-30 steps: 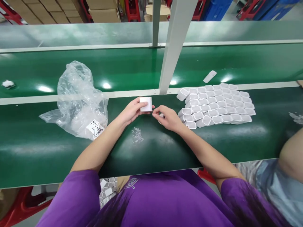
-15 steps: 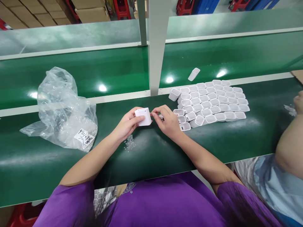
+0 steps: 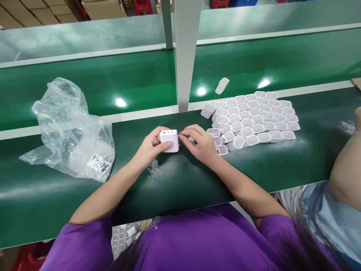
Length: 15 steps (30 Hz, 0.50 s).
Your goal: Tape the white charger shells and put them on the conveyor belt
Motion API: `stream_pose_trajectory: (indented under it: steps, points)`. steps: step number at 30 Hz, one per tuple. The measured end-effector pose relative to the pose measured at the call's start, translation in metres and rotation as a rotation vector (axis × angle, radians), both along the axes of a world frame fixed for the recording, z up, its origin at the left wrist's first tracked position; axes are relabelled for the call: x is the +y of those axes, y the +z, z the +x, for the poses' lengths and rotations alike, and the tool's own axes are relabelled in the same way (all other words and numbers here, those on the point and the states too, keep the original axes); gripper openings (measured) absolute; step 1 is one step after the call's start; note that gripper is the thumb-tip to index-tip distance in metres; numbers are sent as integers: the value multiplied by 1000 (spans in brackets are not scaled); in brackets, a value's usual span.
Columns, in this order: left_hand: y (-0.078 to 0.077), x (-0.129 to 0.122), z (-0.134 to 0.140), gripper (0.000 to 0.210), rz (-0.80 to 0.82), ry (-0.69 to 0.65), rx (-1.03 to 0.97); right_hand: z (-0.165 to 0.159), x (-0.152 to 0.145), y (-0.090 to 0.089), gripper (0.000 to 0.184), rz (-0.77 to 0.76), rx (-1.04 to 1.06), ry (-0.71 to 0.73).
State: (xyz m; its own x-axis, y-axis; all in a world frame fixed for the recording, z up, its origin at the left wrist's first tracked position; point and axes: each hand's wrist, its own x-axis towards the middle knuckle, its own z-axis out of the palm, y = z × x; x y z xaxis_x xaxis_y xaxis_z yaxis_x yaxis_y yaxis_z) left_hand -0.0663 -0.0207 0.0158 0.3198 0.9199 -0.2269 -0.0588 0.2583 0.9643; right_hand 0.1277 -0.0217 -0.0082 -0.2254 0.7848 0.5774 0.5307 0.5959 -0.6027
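A white plastic housing (image 3: 170, 140) with small openings along its upper face is gripped by my left hand (image 3: 151, 146), thumb across its front. Close to the housing's right side, my right hand (image 3: 199, 143) has thumb and forefinger pinched together; whatever is between them is too small to make out. On the green bench below my left hand lies a little heap of tiny clear pieces (image 3: 155, 170). Rows of white open-topped housings (image 3: 254, 119) stand to the right of my right hand.
A clear plastic bag (image 3: 93, 145) with a handwritten label lies at the left. One white housing (image 3: 222, 86) rests apart on the green surface behind the rail. A grey post (image 3: 185, 56) rises at the centre. Another person's arm (image 3: 346, 169) reaches in at far right.
The housing in my left hand has tilted, so more of its upper face with the openings shows. My right hand stays beside it, still pinched. The camera view has shifted slightly.
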Motion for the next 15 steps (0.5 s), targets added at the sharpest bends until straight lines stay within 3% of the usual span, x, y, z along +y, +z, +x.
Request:
stream_pose_trajectory:
  steps: [3,7,15]
  points:
    - [3,-2,3,41,24,20,23,-1,-3,6,16,65,123,-6]
    - [5,-7,8,40,109,55,115,-4,-10,16,15,27,244,-26]
    - [2,-22,13,34,204,18,184,-9,-20,17,15,158,213,-63]
